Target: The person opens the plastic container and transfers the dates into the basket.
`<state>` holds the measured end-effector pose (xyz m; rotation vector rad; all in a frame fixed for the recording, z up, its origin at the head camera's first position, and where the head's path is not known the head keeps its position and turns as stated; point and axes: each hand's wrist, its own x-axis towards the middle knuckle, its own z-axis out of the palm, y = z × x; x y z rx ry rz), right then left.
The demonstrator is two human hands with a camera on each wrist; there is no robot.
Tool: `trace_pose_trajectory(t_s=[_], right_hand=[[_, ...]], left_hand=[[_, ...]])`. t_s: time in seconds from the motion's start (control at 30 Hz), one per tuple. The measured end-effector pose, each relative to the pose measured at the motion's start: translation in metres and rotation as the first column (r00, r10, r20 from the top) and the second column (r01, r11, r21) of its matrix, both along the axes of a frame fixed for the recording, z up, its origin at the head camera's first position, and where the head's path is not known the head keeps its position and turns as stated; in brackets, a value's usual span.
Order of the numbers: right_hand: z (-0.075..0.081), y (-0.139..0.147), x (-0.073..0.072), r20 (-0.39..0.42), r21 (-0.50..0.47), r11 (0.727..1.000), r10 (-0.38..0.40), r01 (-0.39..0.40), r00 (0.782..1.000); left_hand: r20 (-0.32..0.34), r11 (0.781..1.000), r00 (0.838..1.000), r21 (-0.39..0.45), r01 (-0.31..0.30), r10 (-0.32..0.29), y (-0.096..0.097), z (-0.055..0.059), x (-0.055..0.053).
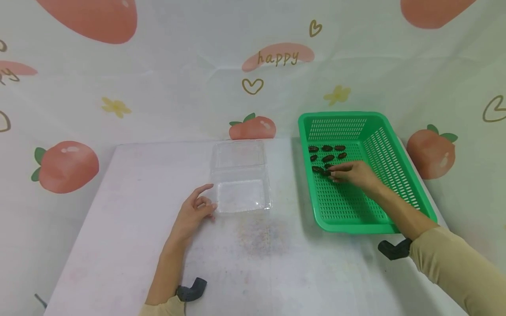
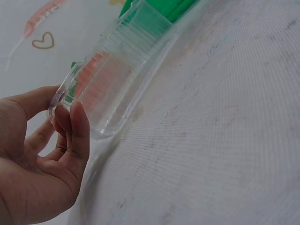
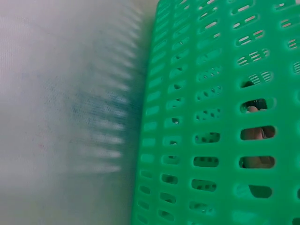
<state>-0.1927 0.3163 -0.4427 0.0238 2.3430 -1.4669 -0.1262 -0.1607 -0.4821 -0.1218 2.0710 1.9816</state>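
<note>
In the head view a clear plastic clamshell box (image 1: 240, 197) lies unfolded on the table, its lid toward the back. My left hand (image 1: 193, 213) is at the box's left edge. The left wrist view shows this hand (image 2: 47, 154) with curled fingers at the rim of the clear box (image 2: 110, 93). Inside the green basket (image 1: 413, 175), my right hand (image 1: 356, 175) pinches a dark brown date (image 1: 326, 173), partly hidden by the fingertips. Several more dates (image 1: 328, 158) lie in the basket's far left part. In the right wrist view the basket wall (image 3: 225, 126) hides most of the hand.
The white table (image 1: 130, 219) has a brownish stained patch (image 1: 261, 235) in front of the box. Behind it hangs a pale cloth (image 1: 182, 87) printed with fruit and hearts. The basket's raised walls stand around my right hand.
</note>
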Motion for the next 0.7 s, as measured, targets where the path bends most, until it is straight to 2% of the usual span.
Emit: trace_pose_trajectory(t_s=[0.33, 0.7], right_hand=[[-0.0031, -0.0005, -0.0028, 0.044, -0.022, 0.999, -0.025, 0.026, 0.999], [0.0009, 0.0009, -0.0007, 0.000, 0.060, 0.997, -0.039, 0.038, 0.999]], left_hand=[[0.006, 1.000, 1.000, 0.006, -0.008, 0.008, 0.0004, 0.0035, -0.0003], [0.018, 1.000, 1.000, -0.004, -0.014, 0.014, 0.0004, 0.0015, 0.0009]])
